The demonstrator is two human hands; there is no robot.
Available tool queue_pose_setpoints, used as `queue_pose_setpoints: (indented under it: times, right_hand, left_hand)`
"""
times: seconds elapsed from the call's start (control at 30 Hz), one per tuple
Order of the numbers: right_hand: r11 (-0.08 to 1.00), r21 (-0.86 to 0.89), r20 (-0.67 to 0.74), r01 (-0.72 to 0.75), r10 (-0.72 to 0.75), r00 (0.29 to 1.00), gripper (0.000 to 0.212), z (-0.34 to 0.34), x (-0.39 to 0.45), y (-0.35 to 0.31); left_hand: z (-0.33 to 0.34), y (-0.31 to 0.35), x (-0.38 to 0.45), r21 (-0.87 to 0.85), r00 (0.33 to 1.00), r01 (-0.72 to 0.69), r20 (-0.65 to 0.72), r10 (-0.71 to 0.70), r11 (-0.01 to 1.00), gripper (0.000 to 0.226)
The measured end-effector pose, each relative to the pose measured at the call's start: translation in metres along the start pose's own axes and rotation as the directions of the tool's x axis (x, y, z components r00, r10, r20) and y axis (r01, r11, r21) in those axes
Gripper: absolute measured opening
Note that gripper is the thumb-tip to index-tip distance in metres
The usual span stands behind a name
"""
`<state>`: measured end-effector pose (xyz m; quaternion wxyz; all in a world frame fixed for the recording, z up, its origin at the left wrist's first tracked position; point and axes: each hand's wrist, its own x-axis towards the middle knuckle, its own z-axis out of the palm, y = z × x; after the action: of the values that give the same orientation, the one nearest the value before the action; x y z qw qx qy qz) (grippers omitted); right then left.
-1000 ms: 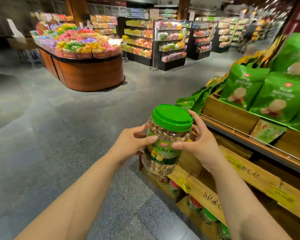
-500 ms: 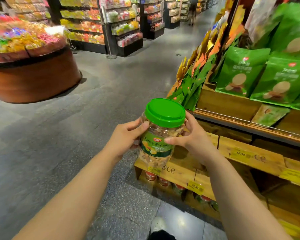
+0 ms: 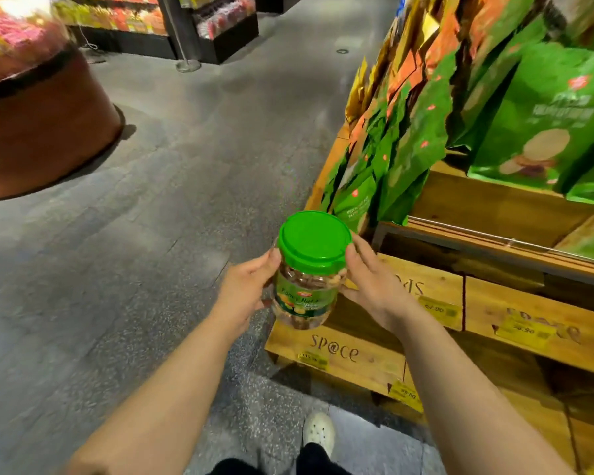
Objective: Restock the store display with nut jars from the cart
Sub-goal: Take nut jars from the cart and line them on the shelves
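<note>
1. Fingers of the left hand (image 3: 246, 293) curl round the left side of the jar (image 3: 306, 272), thumb up near the lid (image 3: 314, 240); fingers of the right hand (image 3: 374, 289) wrap the right side, fingertips just under the lid rim. Both hands hold the jar upright in the air, above the floor and beside the near corner of the display (image 3: 436, 293).
2. The floor (image 3: 158, 186) is grey stone-look slab, faintly speckled, with a dull sheen, running back along a wide store aisle.
3. At far left stands a round counter (image 3: 42, 132) with a brown curved wall and a dark band at the top, heaped with bright wrapped sweets, blurred.
4. Behind it, dark shelving (image 3: 199, 29) carries colourful packets; a metal post (image 3: 186, 56) on a round base stands in front.
5. The jar is clear plastic, round, with a glossy green lid and a green label reading "Fancy Nut"; mixed nuts show through the wall.
6. The display is rough yellow-brown wooden crates stamped "sp@ce", stepped in tiers, with yellow price tags (image 3: 438, 308) on the front boards.
7. Green and orange snack bags (image 3: 546, 114) stand packed along the upper tier, just right of the jar.
8. At the bottom edge, a pale shoe (image 3: 319, 431) rests on the floor below dark trousers.
</note>
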<state>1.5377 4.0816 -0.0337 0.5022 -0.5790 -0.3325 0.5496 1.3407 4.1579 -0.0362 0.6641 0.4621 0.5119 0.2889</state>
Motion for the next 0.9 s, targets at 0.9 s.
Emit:
queue_pose_setpoints:
  times: [0.9]
  right_hand:
    - [0.883, 0.32, -0.27, -0.342, 0.431, 0.861, 0.041, 0.017, 0.209, 0.247]
  left_hand:
    - [-0.046, -0.196, 0.28, 0.144, 0.893, 0.434, 0.057, -0.446, 0.889, 0.019]
